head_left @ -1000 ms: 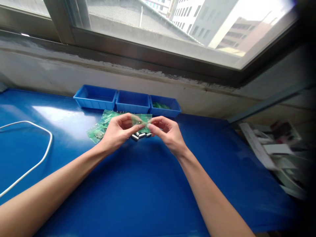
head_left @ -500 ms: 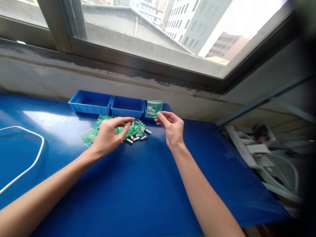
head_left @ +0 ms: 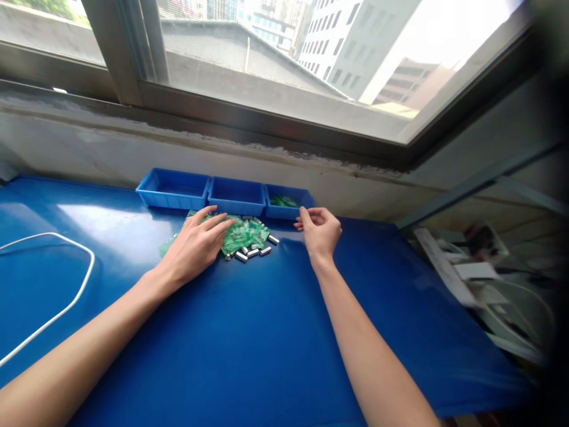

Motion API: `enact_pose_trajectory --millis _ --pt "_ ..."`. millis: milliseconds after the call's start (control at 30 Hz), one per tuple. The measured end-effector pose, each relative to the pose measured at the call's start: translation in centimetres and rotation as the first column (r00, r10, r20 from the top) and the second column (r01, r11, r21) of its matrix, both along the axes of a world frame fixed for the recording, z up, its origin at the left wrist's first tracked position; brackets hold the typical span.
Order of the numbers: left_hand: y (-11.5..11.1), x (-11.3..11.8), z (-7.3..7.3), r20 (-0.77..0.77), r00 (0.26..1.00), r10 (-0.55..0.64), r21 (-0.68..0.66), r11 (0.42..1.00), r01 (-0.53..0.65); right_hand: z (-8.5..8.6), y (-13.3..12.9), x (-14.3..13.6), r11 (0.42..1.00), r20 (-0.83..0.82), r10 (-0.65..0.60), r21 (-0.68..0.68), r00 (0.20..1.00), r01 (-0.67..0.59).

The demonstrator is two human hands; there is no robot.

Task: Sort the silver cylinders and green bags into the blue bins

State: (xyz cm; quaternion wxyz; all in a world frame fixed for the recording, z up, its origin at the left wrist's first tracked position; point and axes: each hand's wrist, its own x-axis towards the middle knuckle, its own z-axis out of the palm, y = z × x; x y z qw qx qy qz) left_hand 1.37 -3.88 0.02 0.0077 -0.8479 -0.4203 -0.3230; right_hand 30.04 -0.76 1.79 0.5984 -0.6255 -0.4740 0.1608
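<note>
My left hand [head_left: 193,240] is open, its fingers stretched over the left part of a pile of green plastic packets [head_left: 242,234], and it covers some of them. Short silvery cylinders [head_left: 252,253] lie around the pile's right and front edges. My right hand [head_left: 322,234] is by the front right corner of the right blue bin [head_left: 291,212]. Its thumb and fingers are curled together, and nothing shows in them. Inside that bin lies a green plastic bag [head_left: 283,201].
Two more blue bins, a left one [head_left: 171,200] and a middle one [head_left: 237,207], stand in the same row along the wall. A white cable [head_left: 84,279] curves over the blue table [head_left: 249,344] at left. Blurred clutter [head_left: 475,267] lies beyond the table's right edge.
The green bag that my right hand held up is now down in the right bin. My left hand's fingers have spread and lowered over the pile. The view has shifted slightly.
</note>
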Motion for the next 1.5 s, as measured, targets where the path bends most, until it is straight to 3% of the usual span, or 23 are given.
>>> enact_pose_trajectory --millis 133,233,333,433,500,567,667,767,900,1033,1200,1367,1500 --pt "0.3 -0.2 -0.4 0.076 0.996 -0.046 0.047 0.998 0.042 -0.2 -1.4 -1.7 0.999 0.035 0.048 0.001 0.998 -0.048" --pt "0.5 -0.3 -0.3 0.158 0.985 -0.065 0.097 0.994 0.050 -0.1 -2.2 -3.2 0.987 0.043 0.163 -0.013 0.986 -0.162" --pt "0.1 0.2 0.3 0.342 0.937 -0.070 0.127 0.992 0.028 0.1 -2.9 -4.4 0.958 0.066 0.287 -0.032 0.956 -0.285" --pt "-0.6 1.1 1.3 0.618 0.785 0.043 -0.069 0.998 0.001 0.3 -3.6 -5.4 0.908 0.106 0.418 -0.061 0.902 -0.414" --pt "-1.0 1.5 1.7 0.787 0.603 0.128 -0.275 0.949 0.157 0.6 -4.0 -5.9 0.859 0.090 0.512 -0.081 0.854 -0.506" --pt "-1.2 1.7 1.9 0.856 0.479 0.193 -0.364 0.884 0.294 1.0 -4.3 -6.4 0.799 0.007 0.597 -0.085 0.802 -0.595" --pt "-1.4 1.8 1.8 0.876 0.423 0.230 -0.398 0.841 0.367 1.4 -4.4 -6.9 0.695 -0.186 0.694 -0.078 0.695 -0.715" --pt "-1.6 1.8 1.7 0.870 0.446 0.212 -0.384 0.859 0.339 1.5 -4.3 -7.1 0.611 -0.378 0.718 -0.061 0.584 -0.790" --pt "-1.7 2.0 1.5 0.857 0.479 0.192 -0.367 0.879 0.304 1.0 -4.0 -7.1 0.612 -0.436 0.693 -0.066 0.574 -0.788" --pt "-1.5 1.9 1.3 0.827 0.529 0.190 -0.374 0.888 0.266 0.4 -3.7 -7.1 0.678 -0.431 0.636 -0.086 0.641 -0.730" --pt "-1.3 1.5 1.2 0.736 0.661 0.143 -0.290 0.950 0.117 -0.1 -3.0 -6.2 0.800 -0.447 0.517 -0.050 0.730 -0.598" --pt "-1.3 1.3 1.2 0.497 0.864 0.078 -0.034 0.997 -0.071 0.1 -2.0 -4.5 0.887 -0.572 0.392 0.028 0.720 -0.460" --pt "-1.3 1.4 0.8 0.320 0.947 0.014 0.090 0.995 -0.045 0.3 -1.3 -3.1 0.925 -0.652 0.343 0.110 0.676 -0.363"
